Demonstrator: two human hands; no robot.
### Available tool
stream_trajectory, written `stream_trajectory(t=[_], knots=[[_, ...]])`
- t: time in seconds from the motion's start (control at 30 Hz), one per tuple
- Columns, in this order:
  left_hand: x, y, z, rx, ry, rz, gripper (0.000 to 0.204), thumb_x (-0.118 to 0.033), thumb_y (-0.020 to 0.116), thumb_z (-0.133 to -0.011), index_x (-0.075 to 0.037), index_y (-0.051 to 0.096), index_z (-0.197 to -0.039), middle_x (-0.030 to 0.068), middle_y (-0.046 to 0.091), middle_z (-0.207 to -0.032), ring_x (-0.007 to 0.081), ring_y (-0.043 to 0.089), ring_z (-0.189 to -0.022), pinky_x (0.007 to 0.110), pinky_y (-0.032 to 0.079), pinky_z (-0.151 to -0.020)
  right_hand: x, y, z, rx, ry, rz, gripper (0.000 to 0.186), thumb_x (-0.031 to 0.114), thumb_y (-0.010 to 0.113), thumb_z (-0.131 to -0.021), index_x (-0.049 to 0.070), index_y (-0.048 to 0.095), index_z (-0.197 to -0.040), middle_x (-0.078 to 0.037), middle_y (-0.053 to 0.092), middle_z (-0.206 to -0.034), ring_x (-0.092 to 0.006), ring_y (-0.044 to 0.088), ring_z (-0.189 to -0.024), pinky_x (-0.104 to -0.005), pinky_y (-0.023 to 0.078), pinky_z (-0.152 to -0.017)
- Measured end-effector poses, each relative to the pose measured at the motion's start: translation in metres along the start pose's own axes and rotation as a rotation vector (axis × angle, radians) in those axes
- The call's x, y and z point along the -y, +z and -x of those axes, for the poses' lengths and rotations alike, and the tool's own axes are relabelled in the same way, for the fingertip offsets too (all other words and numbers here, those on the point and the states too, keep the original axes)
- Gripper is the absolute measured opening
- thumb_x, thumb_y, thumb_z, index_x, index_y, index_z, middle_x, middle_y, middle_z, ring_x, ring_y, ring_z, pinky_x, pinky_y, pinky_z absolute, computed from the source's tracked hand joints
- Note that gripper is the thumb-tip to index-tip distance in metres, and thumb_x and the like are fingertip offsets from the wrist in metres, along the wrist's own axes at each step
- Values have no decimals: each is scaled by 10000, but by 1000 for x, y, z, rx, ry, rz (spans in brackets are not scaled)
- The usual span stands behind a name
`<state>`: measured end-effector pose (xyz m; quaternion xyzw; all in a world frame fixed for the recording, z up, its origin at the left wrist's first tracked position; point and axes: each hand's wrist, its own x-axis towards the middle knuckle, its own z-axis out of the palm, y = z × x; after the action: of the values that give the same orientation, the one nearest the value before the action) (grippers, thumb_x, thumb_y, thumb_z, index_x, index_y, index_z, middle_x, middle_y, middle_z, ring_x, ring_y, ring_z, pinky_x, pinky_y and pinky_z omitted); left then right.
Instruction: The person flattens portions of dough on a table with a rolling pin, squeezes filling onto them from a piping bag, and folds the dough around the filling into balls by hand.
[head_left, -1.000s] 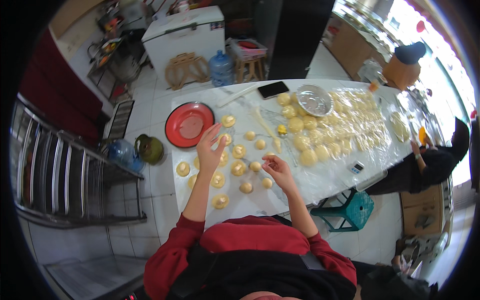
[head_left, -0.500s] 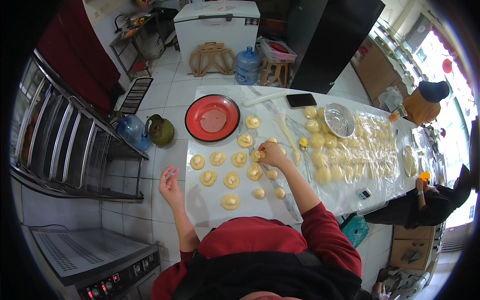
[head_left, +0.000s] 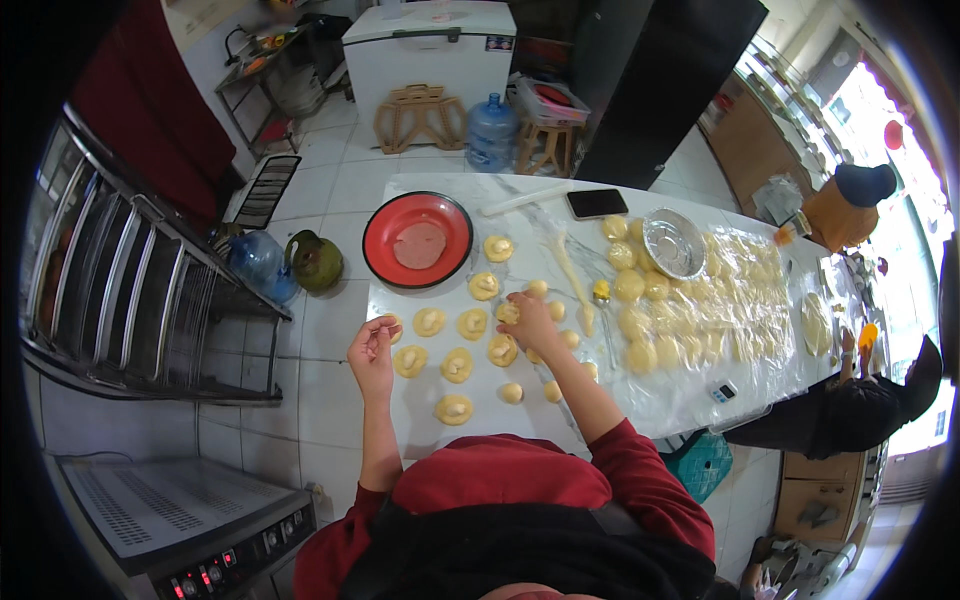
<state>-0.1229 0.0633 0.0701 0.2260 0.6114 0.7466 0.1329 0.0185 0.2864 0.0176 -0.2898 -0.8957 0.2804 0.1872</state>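
My right hand (head_left: pixel 530 324) is over a flattened dough round (head_left: pixel 507 313) on the table, its fingers and thumb closed at the dough's edge. My left hand (head_left: pixel 373 348) is raised beside the leftmost dough round (head_left: pixel 394 328) and partly covers it. Its fingers are curled together; anything inside them is hidden. Several more flat dough rounds (head_left: pixel 457 365) with pale lumps of filling lie between and around my hands. Small smooth dough balls (head_left: pixel 511 393) rest to the right, some partly behind my right forearm.
A red dish (head_left: pixel 385 240) holding a pink round slice stands at the far left. Beyond my right hand lie a piping bag (head_left: pixel 573 278), a phone (head_left: pixel 598 204), a foil tray (head_left: pixel 674 243) and dough balls under plastic film (head_left: pixel 715 315). Another person (head_left: pixel 850 410) works at the right.
My left hand has moved right and inward, from beside the table to the leftmost dough round, its fingers curling. My right hand stays at the same dough round, now lying lower over it.
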Motion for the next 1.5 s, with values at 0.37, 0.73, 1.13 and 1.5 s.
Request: stream_trajectory(t=[0.37,0.73,1.13,1.5], knots=[[3,54,23,476,-202,-74,403,29,563,-765,10,457,-1154,88,495,-1155,148,538,-960,251,460,-791,58,-55,47,38,-10,-646,395,19,667,-667,42,548,-1043,-72,592,-886,-135,567,-799,-256,479,-709],[-2,72,34,587,-419,61,272,3,575,-775,50,543,-1041,117,604,-932,138,590,-820,239,494,-744,40,-53,100,279,271,-1223,388,62,662,-722,25,536,-1087,-54,600,-879,-133,578,-800,-252,478,-740],[-13,107,79,737,-87,-413,641,153,349,-750,-64,217,-1339,183,520,-1117,129,536,-922,188,395,-776,58,-44,103,-387,96,-555,409,-47,604,-671,41,536,-1064,-69,604,-848,-139,581,-825,-268,484,-717],[21,96,47,723,-425,5,519,30,621,-717,4,423,-1196,114,548,-1021,117,543,-879,216,446,-759,50,-63,110,-278,3,-804,436,-38,611,-685,67,512,-1097,-29,587,-794,-125,573,-776,-261,475,-753]])
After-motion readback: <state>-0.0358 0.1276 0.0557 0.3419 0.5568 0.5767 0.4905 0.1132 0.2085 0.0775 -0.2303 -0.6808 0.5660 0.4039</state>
